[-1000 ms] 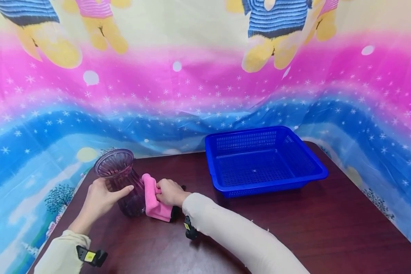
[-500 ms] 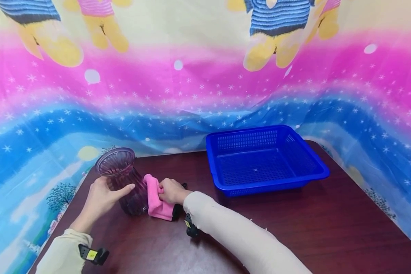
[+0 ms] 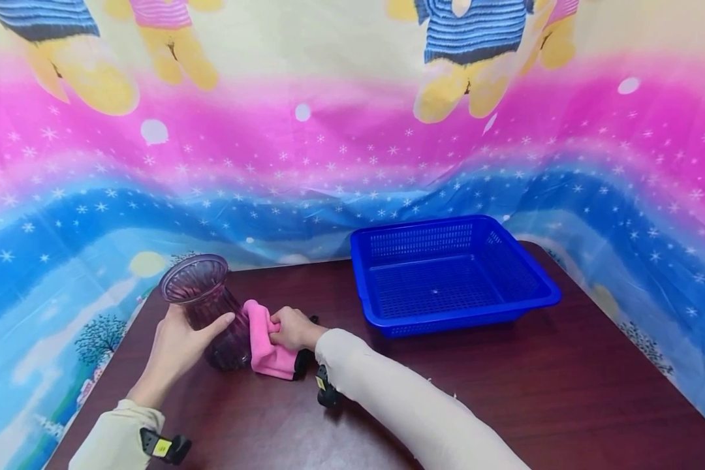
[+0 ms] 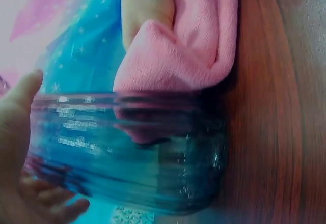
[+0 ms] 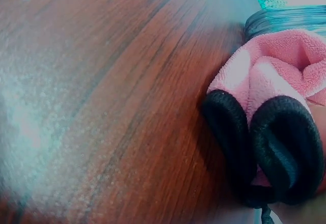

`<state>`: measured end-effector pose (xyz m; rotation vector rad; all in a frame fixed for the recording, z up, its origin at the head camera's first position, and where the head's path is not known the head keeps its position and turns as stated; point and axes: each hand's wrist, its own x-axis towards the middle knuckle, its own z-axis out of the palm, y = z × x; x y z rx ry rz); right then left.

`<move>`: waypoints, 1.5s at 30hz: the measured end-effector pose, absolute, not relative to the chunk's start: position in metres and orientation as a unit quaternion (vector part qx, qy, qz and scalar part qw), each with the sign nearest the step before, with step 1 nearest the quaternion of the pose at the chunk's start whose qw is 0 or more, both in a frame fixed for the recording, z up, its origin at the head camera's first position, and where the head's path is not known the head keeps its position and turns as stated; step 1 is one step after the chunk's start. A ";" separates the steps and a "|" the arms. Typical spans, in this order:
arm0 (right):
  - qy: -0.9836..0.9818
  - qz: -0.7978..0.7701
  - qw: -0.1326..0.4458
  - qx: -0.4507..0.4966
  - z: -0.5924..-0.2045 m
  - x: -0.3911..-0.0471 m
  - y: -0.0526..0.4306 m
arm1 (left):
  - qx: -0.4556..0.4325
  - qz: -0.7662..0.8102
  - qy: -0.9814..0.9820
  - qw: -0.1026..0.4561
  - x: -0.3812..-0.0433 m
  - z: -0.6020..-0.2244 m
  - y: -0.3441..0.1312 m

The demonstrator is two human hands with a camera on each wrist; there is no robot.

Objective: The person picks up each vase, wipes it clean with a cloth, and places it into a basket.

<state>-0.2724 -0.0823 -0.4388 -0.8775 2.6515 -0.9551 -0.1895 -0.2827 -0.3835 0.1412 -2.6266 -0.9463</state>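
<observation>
A purple ribbed glass vase (image 3: 229, 349) with a flared rim is at the left of the table. My left hand (image 3: 179, 349) grips it below the rim, with the thumb on the near side and the fingers around the far side. My right hand (image 3: 296, 329) pinches a folded pink cloth (image 3: 264, 356) with a black edge and holds it against the vase's lower right side. The left wrist view shows the cloth (image 4: 163, 63) touching the glass (image 4: 137, 158). Folded black edges of the cloth (image 5: 254, 76) face the right wrist camera; most right fingers are hidden.
A blue plastic basket (image 3: 458, 320) with perforated walls stands at the back right of the dark wooden table (image 3: 505, 378). Behind the table hangs a patterned fabric backdrop (image 3: 282, 150).
My left wrist has shifted slightly to the right while keeping its grip on the vase. The cloth and right hand stay almost in place against the glass.
</observation>
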 end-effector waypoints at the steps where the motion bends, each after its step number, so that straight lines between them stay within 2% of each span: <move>1: 0.893 -0.324 0.096 -0.295 -0.439 -0.273 -0.082 | 0.057 -0.329 -0.925 0.180 -0.190 -0.383 -0.281; 5: 0.891 -0.334 0.101 -0.291 -0.439 -0.274 -0.083 | 0.079 -0.310 -0.924 0.208 -0.191 -0.380 -0.275; 13: 0.891 -0.337 0.115 -0.281 -0.444 -0.275 -0.085 | 0.053 -0.306 -0.926 0.216 -0.192 -0.377 -0.282; 33: 0.890 -0.342 0.113 -0.280 -0.443 -0.275 -0.085 | -0.036 -0.365 -0.917 0.154 -0.199 -0.373 -0.307; 45: 0.888 -0.352 0.115 -0.271 -0.444 -0.275 -0.081 | -0.035 -0.380 -0.916 0.122 -0.200 -0.376 -0.308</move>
